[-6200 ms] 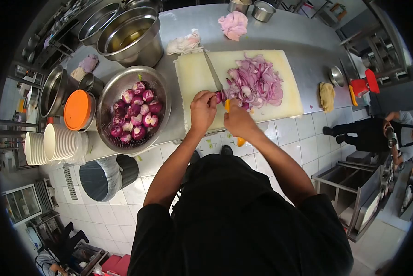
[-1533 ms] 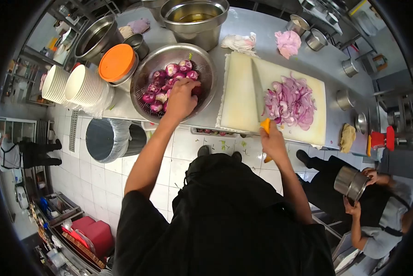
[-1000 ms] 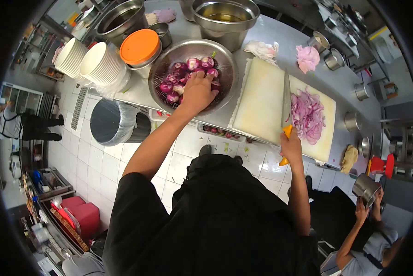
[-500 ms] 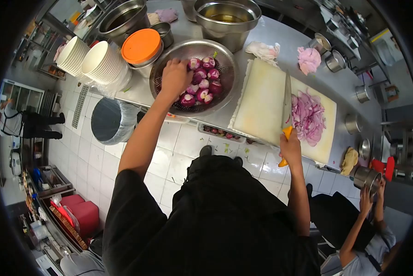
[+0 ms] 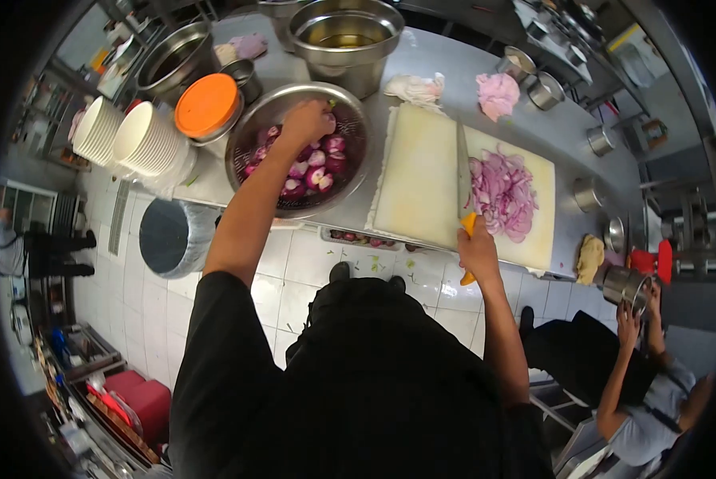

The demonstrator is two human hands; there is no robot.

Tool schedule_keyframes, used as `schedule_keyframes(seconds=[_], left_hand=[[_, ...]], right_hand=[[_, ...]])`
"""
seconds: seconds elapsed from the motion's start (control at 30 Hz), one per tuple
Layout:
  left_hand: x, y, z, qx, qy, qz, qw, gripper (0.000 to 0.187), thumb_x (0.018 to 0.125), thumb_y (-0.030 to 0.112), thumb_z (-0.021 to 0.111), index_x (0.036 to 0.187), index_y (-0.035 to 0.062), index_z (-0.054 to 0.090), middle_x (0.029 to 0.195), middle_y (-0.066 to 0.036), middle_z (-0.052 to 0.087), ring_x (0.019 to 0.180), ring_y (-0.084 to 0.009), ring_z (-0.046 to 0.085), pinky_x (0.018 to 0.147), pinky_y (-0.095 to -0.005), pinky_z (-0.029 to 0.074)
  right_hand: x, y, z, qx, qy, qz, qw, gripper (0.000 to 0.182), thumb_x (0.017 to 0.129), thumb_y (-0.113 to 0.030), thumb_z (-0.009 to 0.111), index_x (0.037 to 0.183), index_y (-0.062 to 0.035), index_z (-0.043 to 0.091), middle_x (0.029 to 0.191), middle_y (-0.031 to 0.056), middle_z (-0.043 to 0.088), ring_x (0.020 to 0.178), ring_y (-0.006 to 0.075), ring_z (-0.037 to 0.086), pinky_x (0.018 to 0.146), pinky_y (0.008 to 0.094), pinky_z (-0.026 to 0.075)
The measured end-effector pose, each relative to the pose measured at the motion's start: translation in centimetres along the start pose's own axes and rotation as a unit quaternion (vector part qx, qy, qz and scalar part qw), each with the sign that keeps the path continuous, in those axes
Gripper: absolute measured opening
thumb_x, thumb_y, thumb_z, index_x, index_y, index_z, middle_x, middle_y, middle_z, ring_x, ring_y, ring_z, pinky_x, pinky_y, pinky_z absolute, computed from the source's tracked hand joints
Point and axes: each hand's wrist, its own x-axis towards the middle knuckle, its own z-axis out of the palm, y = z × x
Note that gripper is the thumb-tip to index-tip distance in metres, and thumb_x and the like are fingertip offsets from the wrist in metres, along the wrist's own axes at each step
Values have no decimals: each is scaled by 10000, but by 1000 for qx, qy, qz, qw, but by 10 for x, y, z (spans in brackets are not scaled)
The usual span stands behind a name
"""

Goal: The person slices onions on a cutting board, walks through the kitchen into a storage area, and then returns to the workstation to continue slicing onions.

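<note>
My left hand [image 5: 308, 124] reaches into a metal colander [image 5: 356, 172] of peeled red onions [image 5: 316, 176]. Its fingers are bent near the back rim, and a bit of purple shows at the fingertips, too small to make out as held or not. In my right hand [image 5: 478, 251] is the orange handle of a large knife [image 5: 463, 172]. The blade lies over the white cutting board [image 5: 416, 176], pointing away from me. Sliced red onion [image 5: 504, 194] is heaped on the board, just right of the blade.
Left of the colander are an orange-lidded container [image 5: 207, 106] and stacked white bowls [image 5: 144, 142]. Behind it stands a large metal pot [image 5: 346, 48]. A lined bin [image 5: 174, 235] is below left. At the right, a co-worker's hands [image 5: 629, 319] hold a metal pot [image 5: 623, 286].
My left hand has moved from the colander's left side to its back part. The view has shifted, with the table lying further left. My right hand still grips the knife.
</note>
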Motion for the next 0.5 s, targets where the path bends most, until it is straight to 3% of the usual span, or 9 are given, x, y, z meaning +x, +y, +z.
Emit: schedule_keyframes(seconds=[0.03, 0.13, 0.23, 0.3, 0.33, 0.4, 0.5], left_hand=[[-1, -1, 5, 19, 8, 19, 1000, 511, 731, 294, 744, 1206, 108, 709, 1142, -199, 719, 1104, -377, 667, 997, -477, 511], [4, -3, 6, 37, 9, 53, 998, 506, 715, 259, 755, 1193, 100, 707, 1098, -208, 727, 1078, -379, 678, 972, -469, 523], [-3, 7, -4, -37, 74, 19, 996, 491, 699, 224, 776, 1165, 91, 697, 1067, -201, 731, 1061, -373, 686, 952, -459, 531], [-17, 30, -27, -125, 130, -10, 983, 491, 677, 184, 813, 1129, 62, 665, 1028, -190, 732, 1009, -369, 701, 911, -440, 550], [-25, 50, -44, -152, 142, 16, 978, 488, 677, 175, 820, 1123, 58, 657, 1021, -187, 731, 992, -370, 703, 900, -437, 555], [-42, 89, -63, -208, 164, 59, 962, 483, 679, 155, 834, 1110, 51, 642, 1009, -180, 728, 959, -371, 708, 878, -429, 564], [-70, 146, -32, -263, 100, 193, 940, 469, 705, 68, 800, 1134, 61, 611, 968, -163, 725, 895, -326, 723, 804, -376, 574]], right_hand=[[-2, -3, 0, -10, 1, 6, 1000, 368, 955, -200, 550, 1223, 19, 425, 846, 343, 667, 851, 534, 655, 774, 573, 515], [1, 2, 1, -12, 2, 2, 1000, 381, 951, -197, 552, 1239, 14, 419, 883, 357, 666, 875, 544, 650, 796, 589, 506], [10, 19, 8, -37, 28, -46, 998, 333, 972, -176, 548, 1208, 22, 420, 679, 192, 640, 457, 287, 622, 445, 414, 497], [9, 13, 4, -26, 7, -22, 999, 389, 959, -195, 555, 1253, 12, 408, 857, 315, 653, 763, 471, 630, 702, 543, 497], [5, 9, 2, -22, -5, -4, 1000, 417, 952, -205, 558, 1275, 7, 401, 945, 377, 659, 915, 563, 634, 831, 608, 497], [2, 7, 2, -20, -3, -6, 1000, 425, 954, -211, 562, 1281, 6, 398, 971, 380, 656, 932, 564, 631, 839, 609, 496], [7, 5, 1, -22, -1, -4, 1000, 424, 956, -218, 570, 1277, 7, 410, 994, 381, 653, 945, 563, 628, 850, 608, 495]])
